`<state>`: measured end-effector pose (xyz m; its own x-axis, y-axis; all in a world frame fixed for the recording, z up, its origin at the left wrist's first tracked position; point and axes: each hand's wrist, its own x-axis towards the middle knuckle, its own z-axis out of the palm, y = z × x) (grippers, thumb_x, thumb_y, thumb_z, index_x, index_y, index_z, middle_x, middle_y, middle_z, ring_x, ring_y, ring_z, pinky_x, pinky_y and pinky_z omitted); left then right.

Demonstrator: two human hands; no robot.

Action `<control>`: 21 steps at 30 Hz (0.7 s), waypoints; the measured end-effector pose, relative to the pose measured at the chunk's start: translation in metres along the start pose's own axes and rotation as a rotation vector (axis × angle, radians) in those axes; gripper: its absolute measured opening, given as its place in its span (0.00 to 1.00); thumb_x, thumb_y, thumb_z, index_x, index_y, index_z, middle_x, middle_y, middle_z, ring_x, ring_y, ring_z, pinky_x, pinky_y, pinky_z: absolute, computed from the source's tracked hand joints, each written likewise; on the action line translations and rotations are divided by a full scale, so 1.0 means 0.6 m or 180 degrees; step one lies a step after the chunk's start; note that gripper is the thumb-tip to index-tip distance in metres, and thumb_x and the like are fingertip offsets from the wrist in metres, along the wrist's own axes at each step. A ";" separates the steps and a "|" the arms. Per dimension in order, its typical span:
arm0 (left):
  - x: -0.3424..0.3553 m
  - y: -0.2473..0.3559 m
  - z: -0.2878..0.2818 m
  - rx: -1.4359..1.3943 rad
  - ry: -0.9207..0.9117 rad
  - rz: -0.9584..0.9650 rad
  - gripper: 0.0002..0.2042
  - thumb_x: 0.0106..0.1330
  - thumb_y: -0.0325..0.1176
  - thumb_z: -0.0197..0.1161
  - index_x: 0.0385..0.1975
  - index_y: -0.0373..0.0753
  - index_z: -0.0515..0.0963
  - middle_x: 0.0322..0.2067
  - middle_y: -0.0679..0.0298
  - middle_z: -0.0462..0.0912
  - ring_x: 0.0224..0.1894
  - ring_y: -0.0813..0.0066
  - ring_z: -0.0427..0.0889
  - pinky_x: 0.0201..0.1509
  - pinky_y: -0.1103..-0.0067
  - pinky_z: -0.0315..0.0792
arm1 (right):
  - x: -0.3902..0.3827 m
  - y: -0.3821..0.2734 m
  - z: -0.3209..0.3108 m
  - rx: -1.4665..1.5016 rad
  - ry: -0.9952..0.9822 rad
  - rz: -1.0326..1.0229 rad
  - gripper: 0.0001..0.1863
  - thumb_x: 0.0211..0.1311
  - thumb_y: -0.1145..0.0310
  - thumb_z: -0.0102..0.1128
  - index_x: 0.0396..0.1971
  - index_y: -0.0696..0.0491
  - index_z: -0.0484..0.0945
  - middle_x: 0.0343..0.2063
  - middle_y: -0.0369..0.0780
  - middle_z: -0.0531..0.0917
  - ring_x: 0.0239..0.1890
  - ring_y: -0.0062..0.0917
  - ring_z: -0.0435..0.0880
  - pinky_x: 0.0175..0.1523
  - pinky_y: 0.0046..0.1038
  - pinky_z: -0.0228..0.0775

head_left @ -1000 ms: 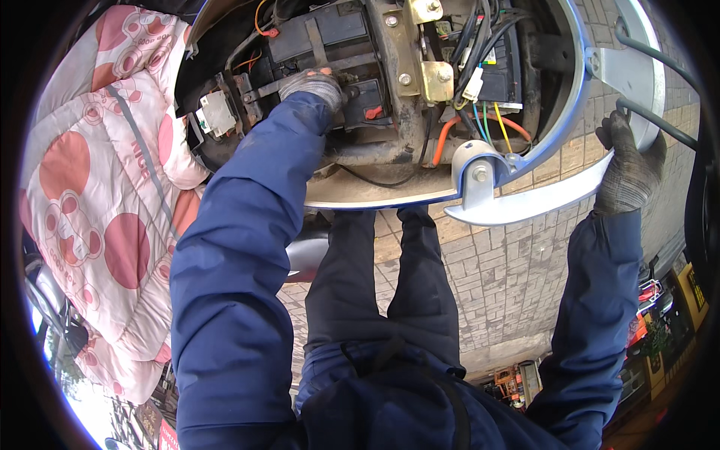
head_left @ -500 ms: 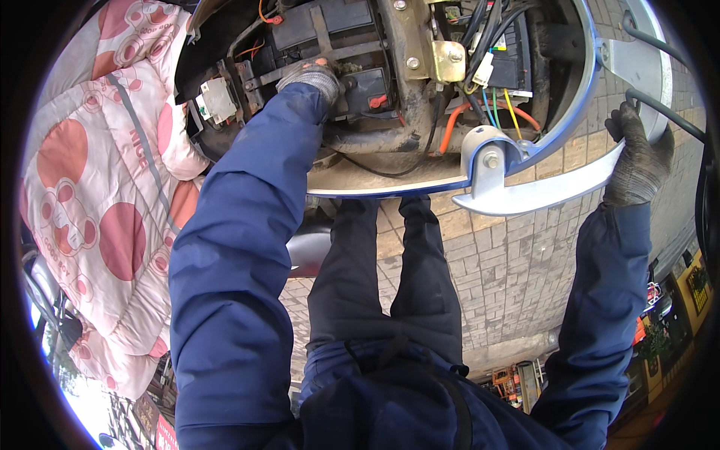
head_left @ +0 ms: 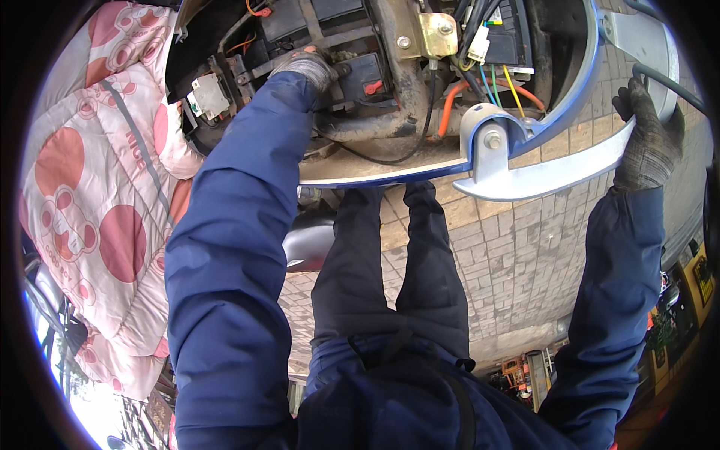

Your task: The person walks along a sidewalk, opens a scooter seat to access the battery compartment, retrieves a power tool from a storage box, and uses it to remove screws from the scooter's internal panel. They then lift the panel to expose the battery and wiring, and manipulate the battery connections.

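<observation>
Beneath me is the uncovered body of a scooter with a blue rim [head_left: 405, 177]. My left hand [head_left: 309, 69], in a grey knit glove, is closed on the flat metal bar [head_left: 341, 49] across the black batteries [head_left: 364, 81]; some of its fingers are hidden. A red terminal cover [head_left: 373, 87] shows just right of it. On the right, my gloved right hand [head_left: 649, 142] wraps around the silver grab rail [head_left: 555, 178], which curves out from a bolted bracket [head_left: 491, 142] on the rim.
Loose wires [head_left: 501, 86] and an orange cable [head_left: 448, 109] run through the right of the compartment. A white breaker switch [head_left: 208, 96] sits at its left. A pink quilted cover [head_left: 105, 187] hangs at the left. Brick paving [head_left: 517, 255] lies below, and a dark cable [head_left: 667, 82] passes near my right hand.
The scooter sits slightly higher in the picture. My right hand and forearm appear a little farther right, still on the grab rail. My left hand keeps its hold.
</observation>
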<state>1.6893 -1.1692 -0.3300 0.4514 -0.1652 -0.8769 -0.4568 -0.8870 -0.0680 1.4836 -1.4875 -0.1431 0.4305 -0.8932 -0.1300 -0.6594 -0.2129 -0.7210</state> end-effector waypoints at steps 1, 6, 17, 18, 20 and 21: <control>-0.001 -0.001 -0.002 0.0017 -0.0021 0.0079 0.34 0.50 0.63 0.56 0.50 0.43 0.72 0.48 0.54 0.74 0.52 0.57 0.72 0.55 0.69 0.66 | -0.001 0.000 -0.001 0.0020 -0.0050 -0.0072 0.21 0.49 0.69 0.64 0.41 0.65 0.72 0.32 0.48 0.80 0.33 0.32 0.82 0.41 0.28 0.77; -0.009 0.021 -0.020 -0.0211 0.0286 0.0258 0.33 0.51 0.62 0.56 0.50 0.43 0.72 0.48 0.55 0.75 0.51 0.57 0.72 0.55 0.70 0.65 | -0.002 -0.002 0.000 0.0098 -0.0116 -0.0134 0.24 0.46 0.68 0.65 0.41 0.67 0.71 0.32 0.49 0.80 0.34 0.33 0.82 0.41 0.28 0.76; 0.009 0.038 -0.014 0.0297 0.0101 -0.0155 0.33 0.51 0.60 0.56 0.54 0.47 0.66 0.55 0.56 0.68 0.57 0.59 0.67 0.59 0.67 0.63 | -0.002 -0.008 0.003 0.0006 -0.0055 -0.0063 0.23 0.46 0.69 0.65 0.41 0.67 0.71 0.31 0.49 0.80 0.32 0.32 0.82 0.40 0.28 0.77; 0.011 0.035 -0.011 0.0394 0.0103 -0.0132 0.34 0.50 0.61 0.57 0.55 0.48 0.65 0.55 0.56 0.67 0.57 0.58 0.67 0.59 0.66 0.63 | -0.002 -0.009 0.002 -0.0032 -0.0069 -0.0019 0.23 0.46 0.69 0.65 0.41 0.67 0.71 0.30 0.49 0.80 0.31 0.32 0.82 0.40 0.27 0.77; 0.011 0.032 -0.012 0.0561 0.0063 -0.0061 0.31 0.52 0.56 0.58 0.54 0.48 0.66 0.54 0.57 0.69 0.56 0.60 0.68 0.58 0.66 0.64 | -0.002 -0.010 0.002 0.0117 -0.0083 -0.0126 0.22 0.47 0.70 0.64 0.40 0.67 0.71 0.29 0.48 0.79 0.30 0.31 0.82 0.38 0.26 0.77; 0.009 0.031 -0.015 0.0686 0.0006 0.0001 0.29 0.52 0.54 0.58 0.54 0.48 0.67 0.54 0.58 0.69 0.56 0.60 0.68 0.58 0.67 0.65 | -0.001 -0.010 0.003 0.0202 -0.0095 -0.0159 0.22 0.47 0.70 0.64 0.40 0.67 0.71 0.28 0.48 0.79 0.30 0.31 0.82 0.37 0.25 0.77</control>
<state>1.6901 -1.1906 -0.3318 0.4526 -0.1664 -0.8760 -0.6102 -0.7742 -0.1682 1.4882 -1.4848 -0.1399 0.4806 -0.8697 -0.1123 -0.5968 -0.2305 -0.7686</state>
